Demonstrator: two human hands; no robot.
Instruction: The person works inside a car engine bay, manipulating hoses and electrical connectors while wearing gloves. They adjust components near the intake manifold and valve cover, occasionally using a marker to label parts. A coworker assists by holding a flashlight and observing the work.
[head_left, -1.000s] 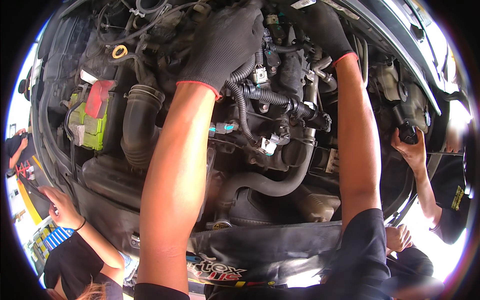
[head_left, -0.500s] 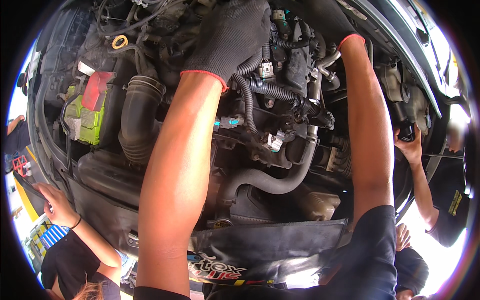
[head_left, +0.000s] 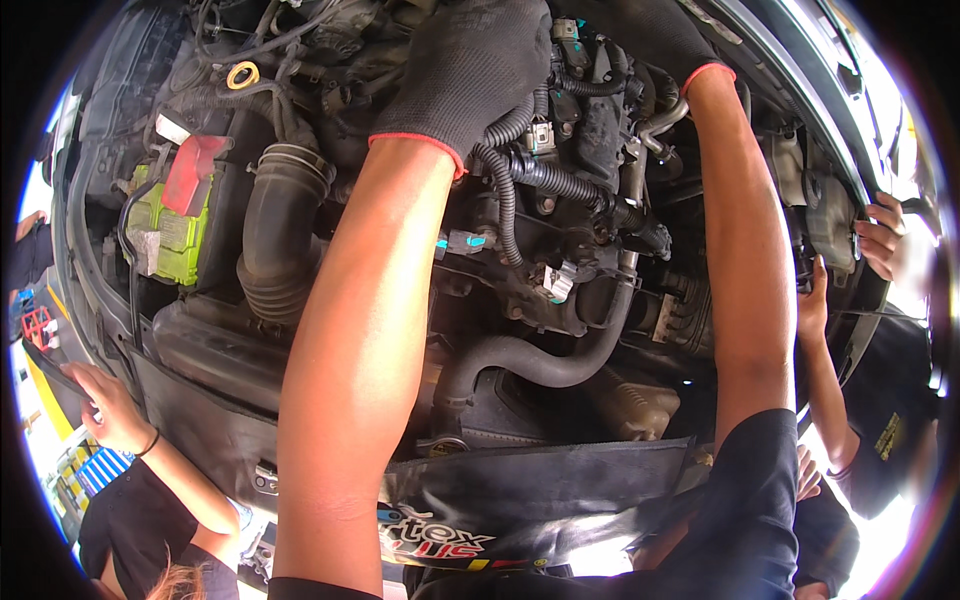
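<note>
Beyond the radiator hose (head_left: 550,370), the gloved left hand (head_left: 478,75) and gloved right hand (head_left: 660,40) have barely shifted, suggesting unchanged work there; I cannot tell either's grip

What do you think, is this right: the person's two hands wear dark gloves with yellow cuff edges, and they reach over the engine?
Not quite: the head view shows red cuff edges, not yellow. The left hand and right hand do wear dark gloves and reach over the engine.
</note>
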